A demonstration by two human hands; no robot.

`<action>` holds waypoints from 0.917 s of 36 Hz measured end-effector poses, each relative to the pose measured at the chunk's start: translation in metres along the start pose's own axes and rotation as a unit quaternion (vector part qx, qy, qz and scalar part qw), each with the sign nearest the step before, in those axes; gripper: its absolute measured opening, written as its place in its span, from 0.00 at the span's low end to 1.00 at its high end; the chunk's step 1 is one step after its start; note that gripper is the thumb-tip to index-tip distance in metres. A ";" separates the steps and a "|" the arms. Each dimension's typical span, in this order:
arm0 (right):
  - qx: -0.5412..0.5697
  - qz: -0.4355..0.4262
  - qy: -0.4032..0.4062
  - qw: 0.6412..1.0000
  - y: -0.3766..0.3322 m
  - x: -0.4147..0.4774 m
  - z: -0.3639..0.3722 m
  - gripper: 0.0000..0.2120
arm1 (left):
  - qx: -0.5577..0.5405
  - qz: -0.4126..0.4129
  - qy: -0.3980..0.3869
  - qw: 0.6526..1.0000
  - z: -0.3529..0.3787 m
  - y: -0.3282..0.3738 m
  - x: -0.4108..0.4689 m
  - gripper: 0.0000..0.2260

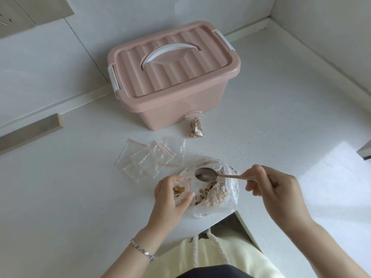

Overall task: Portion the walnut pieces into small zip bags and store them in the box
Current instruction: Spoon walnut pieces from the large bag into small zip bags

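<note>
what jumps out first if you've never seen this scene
The pink box with its lid on sits mid-counter, one filled bag lying at its front. Nearer, the left hand holds a small zip bag while the right hand holds a spoon over the big walnut bag.

Counter (281, 127): white, speckled, met the wall at a raised white ledge.
Wooden strip (30, 133): pale, lay flat on the counter at far left.
Wall plate (30, 11): beige, top left.
Garment (236, 255): pale yellow, bottom centre, with two white cords (218, 247).
Bracelet (143, 250): silver links.
</note>
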State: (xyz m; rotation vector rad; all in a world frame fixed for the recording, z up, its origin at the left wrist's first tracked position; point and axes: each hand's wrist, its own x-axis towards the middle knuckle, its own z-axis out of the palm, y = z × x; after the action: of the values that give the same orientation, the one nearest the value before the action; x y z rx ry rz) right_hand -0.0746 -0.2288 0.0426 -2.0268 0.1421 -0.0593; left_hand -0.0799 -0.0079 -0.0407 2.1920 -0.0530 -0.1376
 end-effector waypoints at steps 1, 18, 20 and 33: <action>-0.017 0.000 -0.001 1.000 0.007 0.000 0.000 0.18 | -0.004 0.004 0.007 1.000 0.000 -0.001 -0.001 0.13; -0.116 0.107 -0.169 0.973 0.054 0.000 0.017 0.14 | -0.055 -0.016 -0.020 0.998 0.000 -0.014 -0.010 0.21; -0.069 0.158 -0.171 0.970 0.058 0.001 0.020 0.14 | -0.053 -0.025 -0.018 0.998 0.000 -0.014 -0.010 0.19; 0.133 0.366 -0.075 0.918 0.074 -0.013 0.028 0.19 | -0.050 -0.019 -0.001 0.999 -0.005 -0.009 -0.009 0.19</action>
State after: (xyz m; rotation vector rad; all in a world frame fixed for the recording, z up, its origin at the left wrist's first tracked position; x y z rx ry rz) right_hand -0.0897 -0.2345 -0.0364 -1.5887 0.7428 0.5213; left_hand -0.0880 0.0016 -0.0442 2.0938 -0.0052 -0.1616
